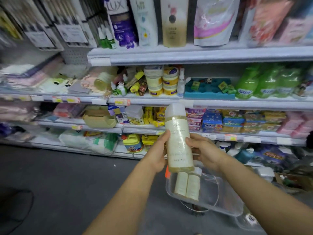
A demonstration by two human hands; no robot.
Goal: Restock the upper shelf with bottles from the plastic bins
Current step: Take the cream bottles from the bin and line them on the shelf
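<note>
Your left hand [156, 154] and right hand [205, 150] hold one bottle [178, 139] upright between them, in front of the shelving, with its white cap level with the third shelf edge. The left thumb lies along the bottle's left side, and the other left fingers pass behind it, out of sight. The right fingers [192, 141] curl against its right side. The bottle's label print is too blurred to read.

Below the bottle, a clear bin [225, 197] sits on the grey floor [67, 175]. Two more pale bottles [187, 185] lie side by side inside it, at its left end. An orange clip shows at the bin's left rim.

The top shelf [194, 55] carries tall bottles and refill pouches. One purple-labelled bottle [122, 22] reads "LUX". A cream and gold bottle [174, 21] stands to its right, with a white bottle between them.

On the next shelf down are stacked yellow tubs [162, 82], a teal tray [209, 90] and green bottles [265, 82]. Their labels are unreadable.

Lower shelves hold boxed soaps [237, 122] and yellow packets [152, 116]. Price tags [122, 102] line the shelf edges, and their figures are illegible.
</note>
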